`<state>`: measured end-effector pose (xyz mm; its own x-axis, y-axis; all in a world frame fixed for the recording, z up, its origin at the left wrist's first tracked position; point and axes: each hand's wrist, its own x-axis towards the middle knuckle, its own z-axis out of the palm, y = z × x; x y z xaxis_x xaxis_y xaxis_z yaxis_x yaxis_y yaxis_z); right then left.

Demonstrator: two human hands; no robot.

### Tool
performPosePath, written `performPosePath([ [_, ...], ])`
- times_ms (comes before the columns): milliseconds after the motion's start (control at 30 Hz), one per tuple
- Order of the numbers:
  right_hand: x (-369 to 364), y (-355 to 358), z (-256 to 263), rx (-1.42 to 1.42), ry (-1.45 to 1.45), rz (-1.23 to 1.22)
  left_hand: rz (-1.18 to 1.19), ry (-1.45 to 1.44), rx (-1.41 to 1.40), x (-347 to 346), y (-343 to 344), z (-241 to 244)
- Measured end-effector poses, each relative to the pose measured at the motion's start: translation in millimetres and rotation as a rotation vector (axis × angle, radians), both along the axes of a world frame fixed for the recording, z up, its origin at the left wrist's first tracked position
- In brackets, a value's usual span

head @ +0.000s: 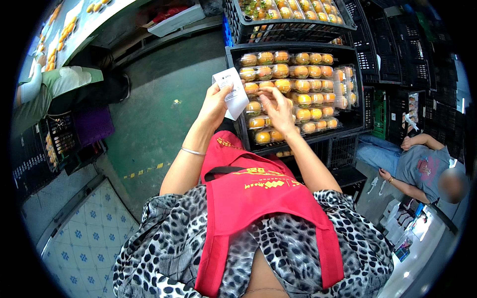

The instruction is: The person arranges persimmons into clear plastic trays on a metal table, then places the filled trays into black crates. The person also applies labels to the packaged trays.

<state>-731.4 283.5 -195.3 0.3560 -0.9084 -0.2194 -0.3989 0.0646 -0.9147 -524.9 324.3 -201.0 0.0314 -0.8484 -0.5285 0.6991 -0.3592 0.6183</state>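
My left hand (216,102) grips a strip of white printed labels (235,97), with the thumb laid across its face. A loose end of the strip hangs below the fingers. Over the fruit packs, my right hand (278,110) is spread with bent fingers, and I see nothing held in it. Whether its fingertips touch a pack is hard to tell. Beneath it, clear plastic clamshell packs of orange round fruit (302,86) stand in rows inside a black plastic crate (360,87). A few packs lie turned sideways along the crate's right side (346,88).
Another black crate (287,35) of fruit packs stands beyond this one. Black crates (402,48) are stacked to the right, near a person in a grey shirt (423,167). At left, someone in a green apron (61,83) works by a table (84,28) bearing fruit.
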Motion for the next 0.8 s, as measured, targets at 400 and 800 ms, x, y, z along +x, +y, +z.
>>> performPosePath([
  [400,11,48,50,-0.273,0.097,0.149,0.074,-0.065,0.137,-14,21,18],
  [800,19,50,35,-0.367,0.008,0.067,0.083,-0.331,0.096,-31,36,19],
])
